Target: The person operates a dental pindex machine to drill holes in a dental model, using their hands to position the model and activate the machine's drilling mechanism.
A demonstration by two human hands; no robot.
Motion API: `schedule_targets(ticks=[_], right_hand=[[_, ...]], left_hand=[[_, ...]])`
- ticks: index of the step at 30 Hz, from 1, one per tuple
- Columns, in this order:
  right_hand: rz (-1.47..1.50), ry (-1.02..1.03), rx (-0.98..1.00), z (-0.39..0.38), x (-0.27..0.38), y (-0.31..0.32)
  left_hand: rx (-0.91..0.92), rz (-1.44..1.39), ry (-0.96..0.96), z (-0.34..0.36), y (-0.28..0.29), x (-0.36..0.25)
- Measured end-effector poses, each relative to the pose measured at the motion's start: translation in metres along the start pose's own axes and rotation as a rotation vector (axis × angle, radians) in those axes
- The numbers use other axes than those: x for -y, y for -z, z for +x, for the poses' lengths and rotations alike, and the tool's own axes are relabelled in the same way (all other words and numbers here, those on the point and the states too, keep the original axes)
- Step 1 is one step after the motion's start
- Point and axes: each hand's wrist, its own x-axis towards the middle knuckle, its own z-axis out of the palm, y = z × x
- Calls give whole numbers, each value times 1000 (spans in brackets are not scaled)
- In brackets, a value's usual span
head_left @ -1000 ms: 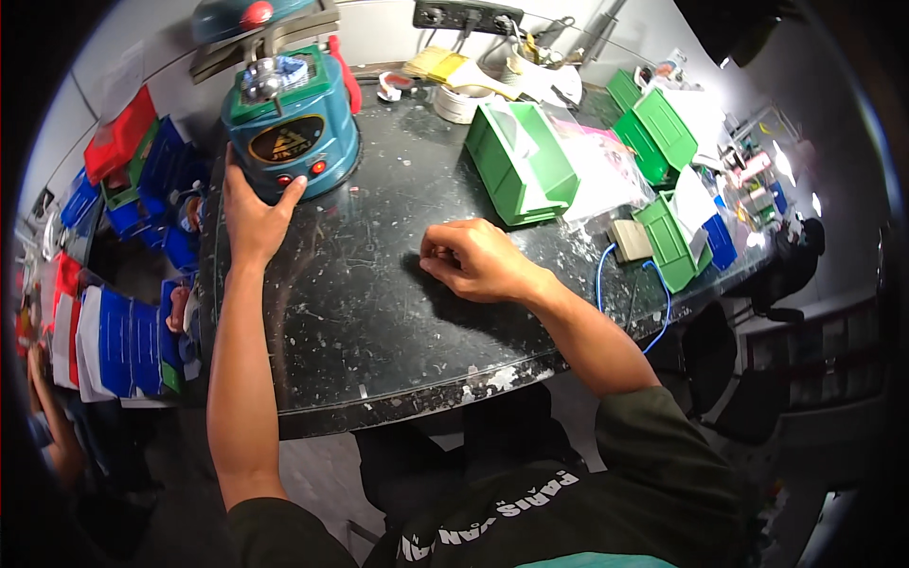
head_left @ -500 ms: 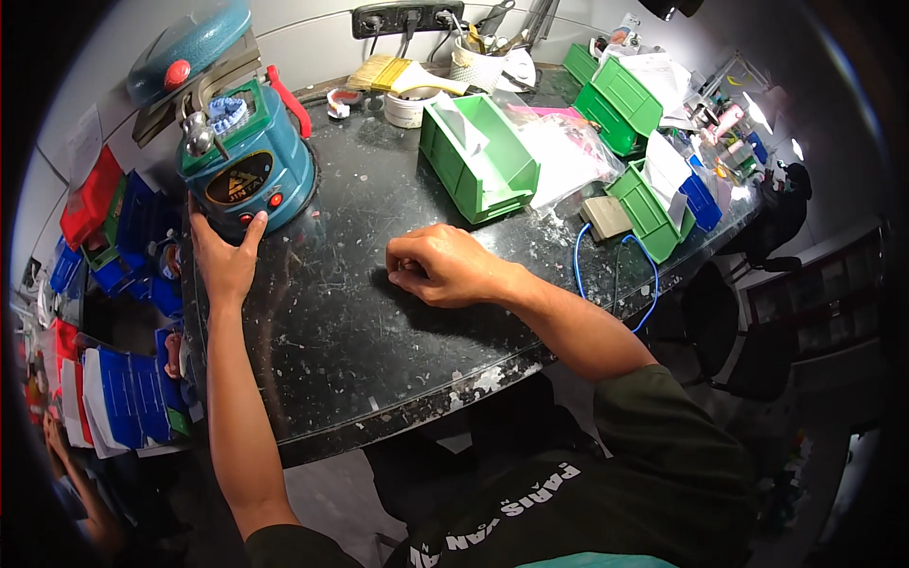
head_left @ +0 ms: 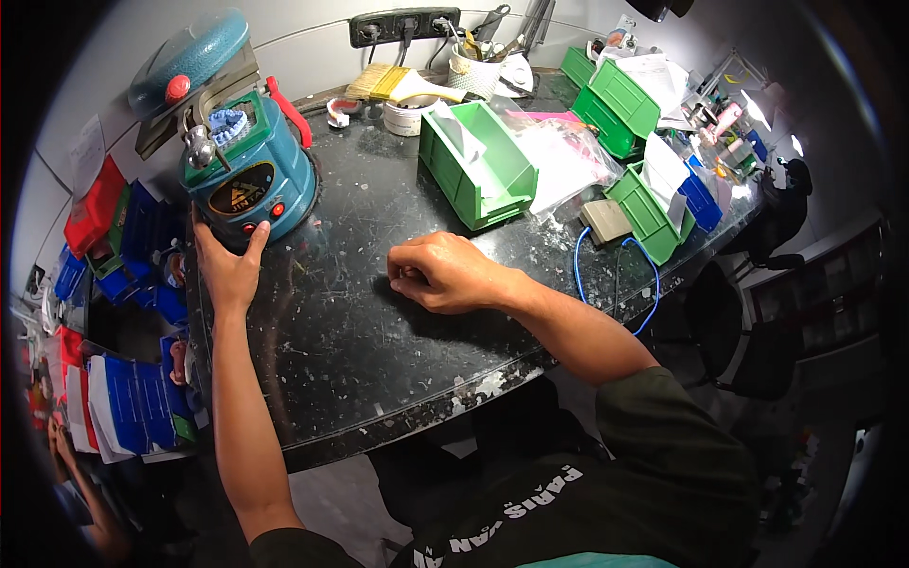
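On the left of the bench stands a teal bench-top machine point(head_left: 284, 156) with its lid point(head_left: 194, 59) raised. A blue dental model point(head_left: 227, 125) sits on its green top, beside a round metal knob. My left hand point(head_left: 229, 270) is at the machine's lower front, fingers stretched along the housing and the thumb at the lower of two red buttons point(head_left: 249, 228). My right hand point(head_left: 450, 273) rests on the dark bench top in a loose fist, with nothing seen in it; its palm is hidden.
A light-green bin point(head_left: 478, 166) with paper inside stands behind my right hand. Beyond it are a wide brush point(head_left: 398, 83) on a white tub and a small dental model point(head_left: 338, 112). More green bins point(head_left: 653, 213) and a blue cord point(head_left: 579, 270) lie right; blue trays point(head_left: 137, 402) stand left.
The view has shifted slightly, so the machine and both hands sit a little differently in it. Both hands keep the same pose, the left thumb still at the lower red button.
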Motion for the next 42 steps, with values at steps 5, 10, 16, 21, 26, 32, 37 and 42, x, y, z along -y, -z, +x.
schedule_targets(ticks=[5, 10, 16, 21, 26, 32, 37, 42], right_hand=[[7, -26, 18, -2, -1, 4], [6, 7, 22, 6, 0, -2], [-21, -7, -12, 1, 1, 0], [-11, -87, 20, 3, 8, -1], [-9, -73, 19, 4, 6, -3], [4, -22, -26, 3, 2, -3], [-20, -87, 35, 4, 6, 0], [-28, -74, 27, 4, 8, 0]], left_hand=[[-18, 38, -35, 0, -4, 0], [-32, -10, 10, -1, 4, 1], [-125, 65, -112, 1, -5, -1], [-92, 42, 3, -3, 3, -7], [-43, 24, 53, -4, 5, -11], [-54, 27, 36, -3, 3, -11], [-43, 26, 42, -3, 3, -10], [-37, 28, 44, -3, 4, -9]])
